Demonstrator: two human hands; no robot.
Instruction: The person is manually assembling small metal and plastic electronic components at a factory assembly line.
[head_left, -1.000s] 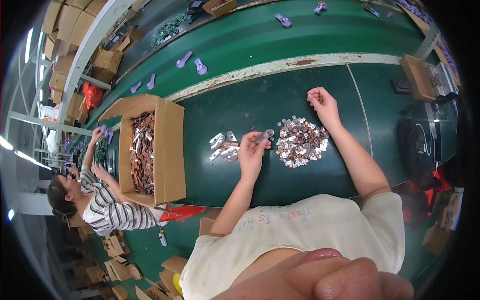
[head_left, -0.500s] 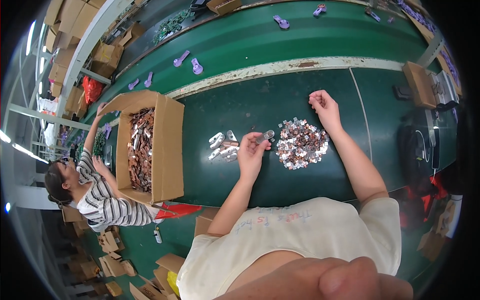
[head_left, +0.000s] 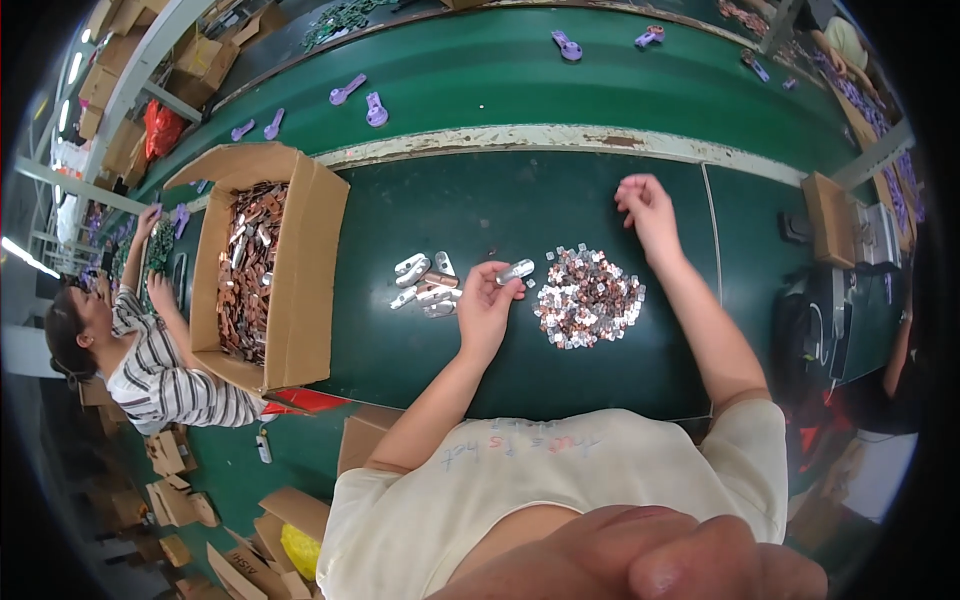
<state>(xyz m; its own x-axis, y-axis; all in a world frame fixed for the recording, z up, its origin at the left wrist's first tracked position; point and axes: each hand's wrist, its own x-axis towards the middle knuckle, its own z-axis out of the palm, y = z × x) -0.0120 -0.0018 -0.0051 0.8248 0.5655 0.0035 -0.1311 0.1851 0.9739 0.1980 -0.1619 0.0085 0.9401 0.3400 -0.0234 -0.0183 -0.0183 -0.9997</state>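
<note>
My left hand [head_left: 484,315] is closed, thumb and fingers pinching a small rounded silver shell [head_left: 516,271] just left of a pile of tiny square pieces [head_left: 592,305]. The pile is a mix of silvery and coppery bits, heaped on the dark green table. Left of that hand lies a loose group of similar elongated shells [head_left: 437,301], mostly silver with a brownish one among them. Beyond the pile, to its upper right, my right hand [head_left: 648,210] hovers with curled fingers drawn together; whatever they may hold is too small to tell.
A tall cardboard box [head_left: 312,275] full of brown and silver pieces stands at the left. Behind a worn pale rail [head_left: 590,138] runs a green belt carrying purple parts [head_left: 376,109]. A small open carton [head_left: 830,215] sits far right. A co-worker [head_left: 165,365] in stripes works beyond the box.
The shell in my left hand has turned, from a see-through-looking hollow side to a smooth silver one. The whole view has shifted slightly, and the right hand keeps its curled pose.
</note>
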